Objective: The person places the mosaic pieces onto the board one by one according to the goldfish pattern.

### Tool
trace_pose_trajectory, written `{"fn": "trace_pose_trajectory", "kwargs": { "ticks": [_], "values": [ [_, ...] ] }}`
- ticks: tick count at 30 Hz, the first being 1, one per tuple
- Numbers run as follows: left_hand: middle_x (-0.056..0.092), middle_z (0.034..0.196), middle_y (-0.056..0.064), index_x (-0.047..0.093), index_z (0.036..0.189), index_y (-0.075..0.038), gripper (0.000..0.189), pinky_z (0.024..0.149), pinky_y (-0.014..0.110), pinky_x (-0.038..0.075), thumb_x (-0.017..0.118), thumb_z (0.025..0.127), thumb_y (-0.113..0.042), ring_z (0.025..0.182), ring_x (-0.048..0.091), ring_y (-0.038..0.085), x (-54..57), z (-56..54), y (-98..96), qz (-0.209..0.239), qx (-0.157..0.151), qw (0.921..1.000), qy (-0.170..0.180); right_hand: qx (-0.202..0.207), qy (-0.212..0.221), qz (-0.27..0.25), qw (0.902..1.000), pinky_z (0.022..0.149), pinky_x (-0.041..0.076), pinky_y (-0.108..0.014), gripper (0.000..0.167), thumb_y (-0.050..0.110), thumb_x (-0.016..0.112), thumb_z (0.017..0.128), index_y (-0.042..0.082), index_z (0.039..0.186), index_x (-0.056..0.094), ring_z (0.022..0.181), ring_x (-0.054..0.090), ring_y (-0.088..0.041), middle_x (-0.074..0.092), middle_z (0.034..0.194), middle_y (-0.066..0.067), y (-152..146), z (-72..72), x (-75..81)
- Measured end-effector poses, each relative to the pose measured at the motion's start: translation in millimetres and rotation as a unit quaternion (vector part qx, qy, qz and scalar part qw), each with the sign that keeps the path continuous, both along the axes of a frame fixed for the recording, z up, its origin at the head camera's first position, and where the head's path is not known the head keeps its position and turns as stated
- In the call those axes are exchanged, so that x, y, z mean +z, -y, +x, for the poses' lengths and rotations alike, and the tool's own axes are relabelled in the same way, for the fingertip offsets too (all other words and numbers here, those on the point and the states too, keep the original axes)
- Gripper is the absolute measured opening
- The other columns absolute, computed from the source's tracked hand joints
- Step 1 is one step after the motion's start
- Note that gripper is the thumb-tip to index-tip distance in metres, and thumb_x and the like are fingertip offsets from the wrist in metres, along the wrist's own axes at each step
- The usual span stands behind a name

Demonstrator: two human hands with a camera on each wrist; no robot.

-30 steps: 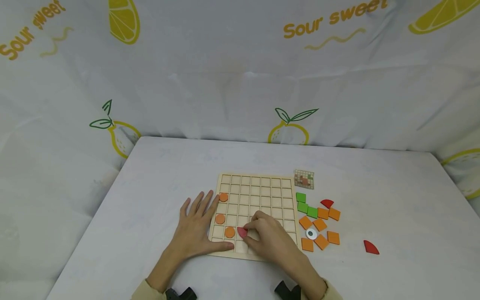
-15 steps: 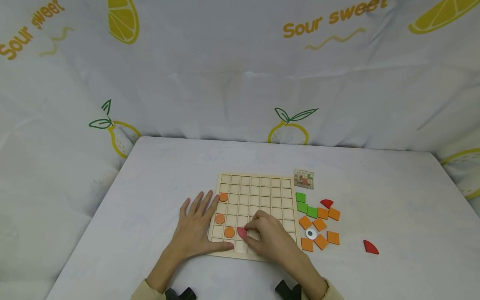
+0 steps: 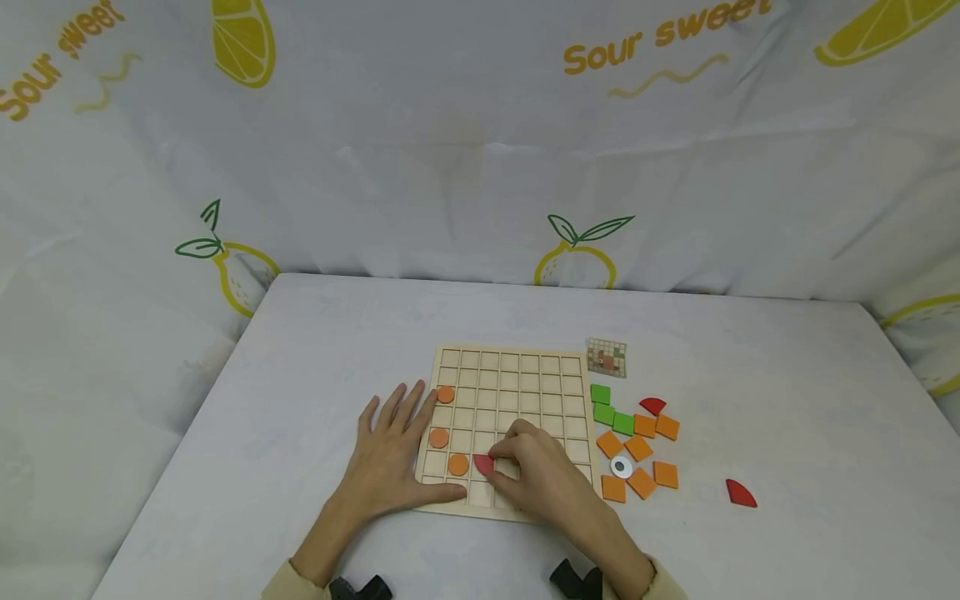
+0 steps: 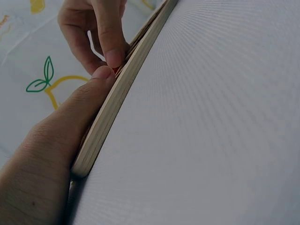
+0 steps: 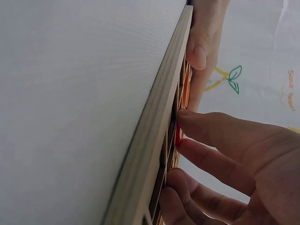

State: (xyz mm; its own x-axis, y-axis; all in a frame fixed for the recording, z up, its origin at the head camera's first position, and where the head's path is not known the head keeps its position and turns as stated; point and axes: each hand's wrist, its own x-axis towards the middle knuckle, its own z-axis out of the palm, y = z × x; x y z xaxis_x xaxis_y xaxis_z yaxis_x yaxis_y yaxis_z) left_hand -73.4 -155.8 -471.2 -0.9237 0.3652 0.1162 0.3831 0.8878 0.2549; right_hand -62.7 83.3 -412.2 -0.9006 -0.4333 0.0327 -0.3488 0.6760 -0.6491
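A wooden grid board [image 3: 510, 383] lies on the white table. Spread over its left edge, my left hand [image 3: 393, 467] rests with fingers straight and thumb along the front. Between thumb and index finger my right hand [image 3: 543, 475] pinches a red quarter-circle piece [image 3: 482, 464] at a cell near the board's front; the same red piece [image 5: 178, 133] shows edge-on in the right wrist view. Orange discs sit in cells at the left: one disc [image 3: 446, 394] higher up, a second disc [image 3: 438, 437] below it, and a third disc [image 3: 458, 465] just left of the red piece.
Right of the board lie several orange squares [image 3: 665, 475], green squares [image 3: 601, 394] and a white ring-shaped piece [image 3: 615, 468]. One red quarter-circle [image 3: 652, 406] is among them; another red quarter-circle [image 3: 741, 493] lies farther right. A small pattern card [image 3: 607, 358] touches the board's upper right corner.
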Motion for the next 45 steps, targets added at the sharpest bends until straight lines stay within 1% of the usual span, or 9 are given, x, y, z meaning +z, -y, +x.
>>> {"fn": "trace_pose_trajectory", "kwargs": {
  "ticks": [7, 12, 20, 24, 27, 30, 39, 42, 45],
  "values": [
    [0.021, 0.173, 0.006, 0.021, 0.165, -0.019, 0.132, 0.123, 0.064, 0.012, 0.059, 0.064, -0.095, 0.159, 0.019, 0.033, -0.5, -0.4, 0.2, 0.001, 0.0, 1.0, -0.002, -0.002, -0.008, -0.001, 1.0, 0.063, 0.047, -0.018, 0.008, 0.011, 0.08, 0.086, 0.004, 0.09, 0.08, 0.072, 0.051, -0.003, 0.064, 0.081, 0.002, 0, 0.5, 0.5],
    [0.022, 0.172, 0.006, 0.022, 0.165, -0.018, 0.132, 0.123, 0.064, 0.012, 0.06, 0.064, -0.094, 0.159, 0.02, 0.033, 0.1, -0.7, -1.0, 0.005, -0.001, 1.0, -0.001, -0.005, -0.018, 0.012, 0.9998, 0.067, 0.051, -0.021, 0.011, 0.012, 0.08, 0.086, 0.005, 0.094, 0.08, 0.075, 0.056, -0.005, 0.067, 0.084, 0.002, 0, 1.5, 3.6],
    [0.022, 0.173, 0.006, 0.021, 0.165, -0.019, 0.133, 0.123, 0.064, 0.012, 0.065, 0.062, -0.091, 0.159, 0.019, 0.033, -0.1, -1.3, -2.1, 0.0, 0.003, 1.0, 0.001, -0.048, 0.006, 0.033, 0.9983, 0.063, 0.047, -0.018, 0.023, 0.011, 0.084, 0.081, 0.005, 0.102, 0.08, 0.074, 0.055, -0.006, 0.068, 0.088, 0.003, -7, 4.0, 12.6],
    [0.022, 0.172, 0.006, 0.021, 0.165, -0.019, 0.133, 0.124, 0.064, 0.013, 0.066, 0.062, -0.09, 0.159, 0.019, 0.033, 0.6, -1.1, -1.8, 0.0, 0.004, 1.0, 0.001, -0.078, 0.015, 0.057, 0.9953, 0.062, 0.044, -0.02, 0.025, 0.011, 0.085, 0.08, 0.008, 0.104, 0.08, 0.073, 0.051, -0.007, 0.068, 0.089, 0.004, -15, 3.7, 17.4],
    [0.022, 0.172, 0.006, 0.022, 0.165, -0.019, 0.132, 0.123, 0.064, 0.013, 0.066, 0.063, -0.09, 0.159, 0.019, 0.033, 1.1, -0.6, -1.4, -0.001, 0.005, 1.0, 0.001, -0.094, 0.023, 0.069, 0.9929, 0.063, 0.045, -0.021, 0.025, 0.012, 0.085, 0.08, 0.009, 0.104, 0.081, 0.074, 0.05, -0.008, 0.067, 0.088, 0.005, -21, 2.9, 19.7],
    [0.022, 0.172, 0.006, 0.023, 0.165, -0.018, 0.132, 0.123, 0.064, 0.014, 0.065, 0.063, -0.091, 0.159, 0.02, 0.033, 1.4, -0.3, -1.1, -0.002, 0.006, 1.0, 0.0, -0.1, 0.025, 0.072, 0.9921, 0.065, 0.048, -0.021, 0.024, 0.012, 0.084, 0.08, 0.009, 0.104, 0.081, 0.076, 0.052, -0.008, 0.068, 0.087, 0.004, -29, 3.1, 21.0],
    [0.021, 0.173, 0.005, 0.021, 0.165, -0.019, 0.132, 0.123, 0.065, 0.013, 0.064, 0.063, -0.092, 0.159, 0.019, 0.033, 0.5, -0.1, -0.9, 0.001, 0.005, 1.0, 0.005, -0.112, 0.025, 0.08, 0.9902, 0.062, 0.049, -0.02, 0.025, 0.014, 0.086, 0.08, 0.01, 0.104, 0.08, 0.079, 0.057, -0.01, 0.068, 0.088, 0.003, -57, 6.0, 22.0],
    [0.021, 0.173, 0.005, 0.021, 0.165, -0.019, 0.132, 0.123, 0.065, 0.012, 0.064, 0.063, -0.092, 0.159, 0.019, 0.033, 0.8, 0.1, -0.8, 0.004, 0.005, 1.0, 0.006, -0.116, 0.017, 0.087, 0.9893, 0.059, 0.044, -0.019, 0.025, 0.015, 0.086, 0.08, 0.01, 0.104, 0.08, 0.076, 0.053, -0.01, 0.067, 0.087, 0.003, -66, 7.8, 21.7],
    [0.022, 0.172, 0.006, 0.022, 0.165, -0.019, 0.132, 0.123, 0.065, 0.012, 0.064, 0.063, -0.091, 0.159, 0.019, 0.033, 0.8, 0.3, -0.8, 0.006, 0.004, 1.0, 0.005, -0.121, 0.02, 0.087, 0.9886, 0.056, 0.039, -0.019, 0.025, 0.015, 0.085, 0.081, 0.009, 0.105, 0.079, 0.073, 0.049, -0.012, 0.061, 0.081, 0.003, -75, 9.2, 22.4]
  ]
}}
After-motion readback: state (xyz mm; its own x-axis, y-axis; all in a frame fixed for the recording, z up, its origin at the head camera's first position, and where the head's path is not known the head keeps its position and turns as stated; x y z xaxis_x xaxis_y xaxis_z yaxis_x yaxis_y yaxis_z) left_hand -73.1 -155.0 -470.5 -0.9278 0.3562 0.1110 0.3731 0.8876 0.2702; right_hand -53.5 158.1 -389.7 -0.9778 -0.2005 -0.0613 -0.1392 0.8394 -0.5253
